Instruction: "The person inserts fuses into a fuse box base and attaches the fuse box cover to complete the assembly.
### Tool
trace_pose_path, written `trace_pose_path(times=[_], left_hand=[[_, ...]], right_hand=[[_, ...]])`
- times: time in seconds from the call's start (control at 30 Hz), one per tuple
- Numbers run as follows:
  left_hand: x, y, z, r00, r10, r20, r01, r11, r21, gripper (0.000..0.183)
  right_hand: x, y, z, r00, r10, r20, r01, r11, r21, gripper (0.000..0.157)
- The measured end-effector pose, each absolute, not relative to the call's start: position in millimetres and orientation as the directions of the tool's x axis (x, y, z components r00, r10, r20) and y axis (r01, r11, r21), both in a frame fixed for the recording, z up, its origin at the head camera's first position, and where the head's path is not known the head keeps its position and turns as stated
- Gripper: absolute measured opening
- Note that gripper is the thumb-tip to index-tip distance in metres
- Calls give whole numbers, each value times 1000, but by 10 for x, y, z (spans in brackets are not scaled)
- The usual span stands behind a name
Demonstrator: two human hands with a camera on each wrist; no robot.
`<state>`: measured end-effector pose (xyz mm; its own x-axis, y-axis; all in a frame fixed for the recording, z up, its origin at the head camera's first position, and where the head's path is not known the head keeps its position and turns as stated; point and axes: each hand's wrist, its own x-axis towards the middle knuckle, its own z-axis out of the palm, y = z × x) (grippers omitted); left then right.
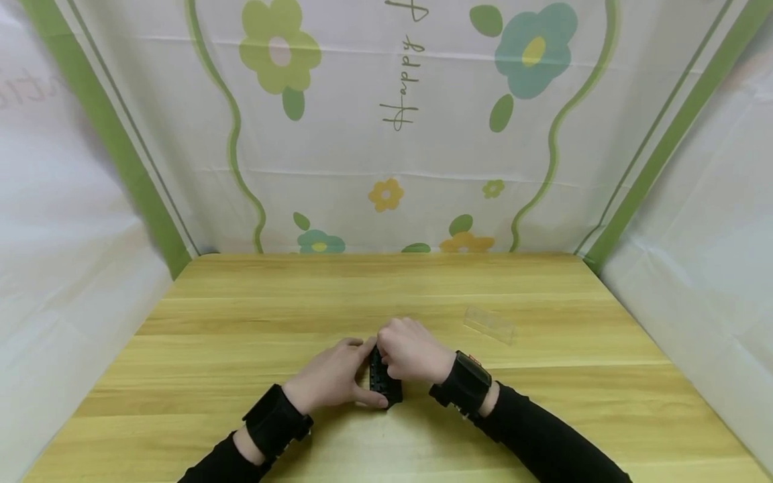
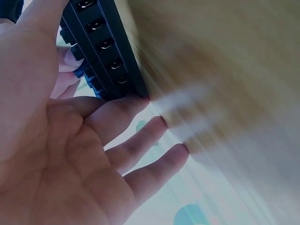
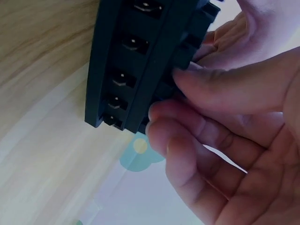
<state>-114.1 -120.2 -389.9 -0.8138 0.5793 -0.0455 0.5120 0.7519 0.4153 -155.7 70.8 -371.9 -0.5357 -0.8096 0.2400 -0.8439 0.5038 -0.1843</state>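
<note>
On wooden tabletop (image 1: 211, 335), left hand (image 1: 331, 376) grips black block (image 1: 382, 380) lengthwise, right hand (image 1: 415, 350) pinching its top.

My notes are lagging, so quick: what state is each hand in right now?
Left hand: closed, holding the black block by its ends.
Right hand: closed at the block's top, apparently pinching it; exactly which part can't be told.

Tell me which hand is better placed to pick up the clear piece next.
Probably the right hand: it is nearer the clear piece, which lies on its side, though its fingers are at the black block now. The left hand spans that block and could steady it.
</note>
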Motion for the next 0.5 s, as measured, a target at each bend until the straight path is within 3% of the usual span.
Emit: trace_pose_path(times=[0.17, 0.4, 0.5], left_hand=[[-1151, -1218, -3906, -813, 580, -48, 512, 751, 417, 102], [-1162, -1227, -3898, -819, 571, -60, 499, 760, 416, 104], [-1164, -1238, -3892, -817, 573, -55, 503, 757, 418, 103]], right_hand=[[-1602, 742, -3703, -543, -822, 170, -834, 503, -229, 46], [-1644, 781, -3634, -542, -836, 90, -823, 506, -258, 27], [-1647, 765, -3632, -559, -825, 88, -812, 522, -261, 28]])
